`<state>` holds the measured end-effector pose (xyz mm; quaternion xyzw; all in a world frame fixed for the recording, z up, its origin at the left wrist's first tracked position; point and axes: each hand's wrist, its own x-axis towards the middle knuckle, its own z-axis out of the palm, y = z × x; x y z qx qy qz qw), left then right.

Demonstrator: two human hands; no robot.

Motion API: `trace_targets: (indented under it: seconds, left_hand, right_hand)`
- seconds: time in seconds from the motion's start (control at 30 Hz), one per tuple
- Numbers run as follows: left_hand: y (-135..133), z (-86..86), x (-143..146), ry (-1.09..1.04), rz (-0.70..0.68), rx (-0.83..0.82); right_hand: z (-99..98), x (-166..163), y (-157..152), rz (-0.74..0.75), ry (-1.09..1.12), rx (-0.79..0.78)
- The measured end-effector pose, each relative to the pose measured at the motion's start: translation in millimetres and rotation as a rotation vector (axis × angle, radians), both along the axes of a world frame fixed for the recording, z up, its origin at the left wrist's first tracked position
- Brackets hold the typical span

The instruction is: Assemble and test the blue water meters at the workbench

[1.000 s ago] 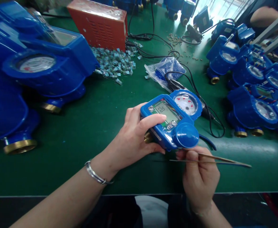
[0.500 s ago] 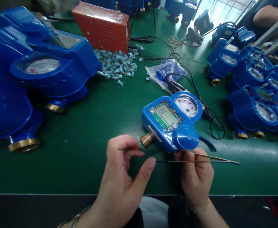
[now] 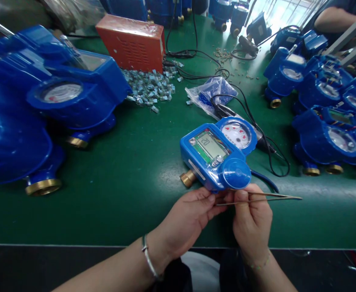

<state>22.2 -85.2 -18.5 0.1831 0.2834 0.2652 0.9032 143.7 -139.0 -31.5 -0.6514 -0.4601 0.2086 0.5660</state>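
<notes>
A blue water meter (image 3: 206,170) lies in front of me, with a digital display (image 3: 212,147), a round dial (image 3: 237,134) and a brass threaded fitting (image 3: 187,178). My right hand (image 3: 252,221) is closed round a pair of tweezers (image 3: 279,196) just below the meter's near edge. Their joined end points right and their tips point left, towards my other hand. My left hand (image 3: 185,221) has its thumb and fingers pinched together at that same edge, close to the tips. What sits between those fingers is hidden.
Large blue meters (image 3: 74,97) crowd the left, and more meters (image 3: 327,138) stand on the right. An orange box (image 3: 132,42) is behind a heap of small light-blue parts (image 3: 150,87). A plastic bag (image 3: 211,95) and a corded pen-shaped tool (image 3: 261,142) lie behind the meter. Another person's arm (image 3: 333,20) shows top right.
My left hand has moved right and up to the meter's near edge, and its spread fingers have closed. My right hand still holds the tweezers, now tilted slightly differently.
</notes>
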Motion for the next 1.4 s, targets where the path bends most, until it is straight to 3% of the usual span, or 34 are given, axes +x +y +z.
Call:
trace_targets:
  seconds: [0.33,0.6,0.77,0.97,1.13,1.27,1.4]
  left_hand:
    - [4.2,-3.6,-4.1,0.027,-0.015,0.061]
    - [5.5,-1.7,-8.7,0.071,0.012,-0.033]
    - [6.5,-0.1,-9.7,0.024,-0.004,-0.075]
    - [9.6,-1.6,-10.1,-0.003,-0.014,-0.198]
    - [8.7,1.4,-10.2,0.074,-0.022,-0.092]
    - [5.3,3.9,-6.5,0.149,-0.068,0.019]
    - [2.5,5.5,3.0,0.165,-0.094,0.045]
  right_hand:
    - [0.3,-2.2,-0.9,0.064,0.044,0.011]
    - [-1.7,-6.0,-3.1,-0.035,-0.001,0.183]
    - [-0.3,-5.0,-2.8,0.038,-0.016,0.168]
    - [-4.6,-8.3,-4.2,0.048,0.132,0.197]
    - [-8.2,-1.5,-5.0,-0.058,0.155,0.332]
    - [7.5,27.2,14.3,-0.153,0.154,0.385]
    - [29.8,60.9,63.0,0.024,0.416,0.346]
